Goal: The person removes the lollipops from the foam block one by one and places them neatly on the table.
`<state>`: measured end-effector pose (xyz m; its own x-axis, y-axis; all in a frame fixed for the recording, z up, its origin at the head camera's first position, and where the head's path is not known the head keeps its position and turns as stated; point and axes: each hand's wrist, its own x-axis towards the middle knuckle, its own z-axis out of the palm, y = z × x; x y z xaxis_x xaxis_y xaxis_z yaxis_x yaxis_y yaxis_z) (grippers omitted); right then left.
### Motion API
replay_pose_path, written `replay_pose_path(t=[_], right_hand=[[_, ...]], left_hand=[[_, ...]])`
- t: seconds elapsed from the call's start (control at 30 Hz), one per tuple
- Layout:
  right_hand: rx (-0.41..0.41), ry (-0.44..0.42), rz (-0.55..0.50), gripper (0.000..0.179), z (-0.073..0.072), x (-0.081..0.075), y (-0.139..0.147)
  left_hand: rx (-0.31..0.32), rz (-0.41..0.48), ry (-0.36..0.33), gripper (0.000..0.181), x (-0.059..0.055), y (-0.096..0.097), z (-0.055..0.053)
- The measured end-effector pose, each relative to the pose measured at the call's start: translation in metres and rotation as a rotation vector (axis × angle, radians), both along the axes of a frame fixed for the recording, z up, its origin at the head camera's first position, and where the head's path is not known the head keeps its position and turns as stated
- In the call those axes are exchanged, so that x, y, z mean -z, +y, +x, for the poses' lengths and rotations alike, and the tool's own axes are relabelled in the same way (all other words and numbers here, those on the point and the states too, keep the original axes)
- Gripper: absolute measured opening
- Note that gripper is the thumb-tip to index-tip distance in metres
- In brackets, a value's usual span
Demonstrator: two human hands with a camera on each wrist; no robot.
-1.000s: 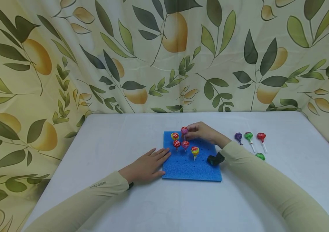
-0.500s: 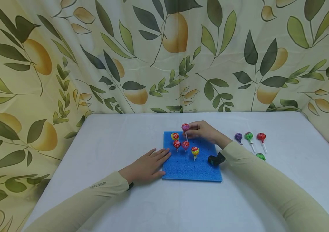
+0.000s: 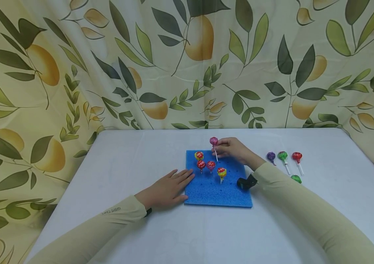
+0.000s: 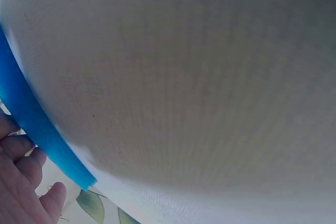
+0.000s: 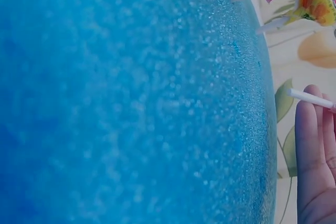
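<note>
My right hand (image 3: pixel 234 150) pinches a pink lollipop (image 3: pixel 213 140) by its stick, over the back of the blue foam board (image 3: pixel 219 196). In the right wrist view the bare end of the white stick (image 5: pixel 308 98) shows, apart from the foam. Left of and in front of this hand, a yellow-and-red lollipop (image 3: pixel 199 156), a red one (image 3: pixel 201 164), a pink-red one (image 3: pixel 211 165) and a yellow one (image 3: pixel 221 172) stand upright in the foam. My left hand (image 3: pixel 168 187) lies with extended fingers against the board's left edge; the left wrist view shows fingertips at that edge.
Right of the board, a purple lollipop (image 3: pixel 271 156), a green one (image 3: pixel 282 155) and a red one (image 3: pixel 297 156) lie on the white table (image 3: pixel 140 154). Another green lollipop (image 3: pixel 296 178) is partly hidden by my right sleeve. A patterned curtain (image 3: pixel 187 91) hangs behind.
My right hand has lifted the pink lollipop up and slightly right, and its stick's lower end is now in sight above the foam. My left hand has stayed in place.
</note>
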<state>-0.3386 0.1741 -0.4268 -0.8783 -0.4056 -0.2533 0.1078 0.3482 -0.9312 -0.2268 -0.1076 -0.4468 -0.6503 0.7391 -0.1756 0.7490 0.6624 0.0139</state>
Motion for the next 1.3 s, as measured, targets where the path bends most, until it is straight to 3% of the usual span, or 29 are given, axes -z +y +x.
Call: replay_pose_path(t=[0.9,1.3], right_hand=[[0.078,0.057,-0.001,0.040,0.022,-0.010,0.015],[0.108,0.079,0.027,0.041,0.040,-0.015,0.019]], left_hand=[[-0.004,0.003,0.000,0.069,-0.003,0.001,-0.001],[-0.011,-0.010,0.003,0.070,-0.001,0.001,0.001]])
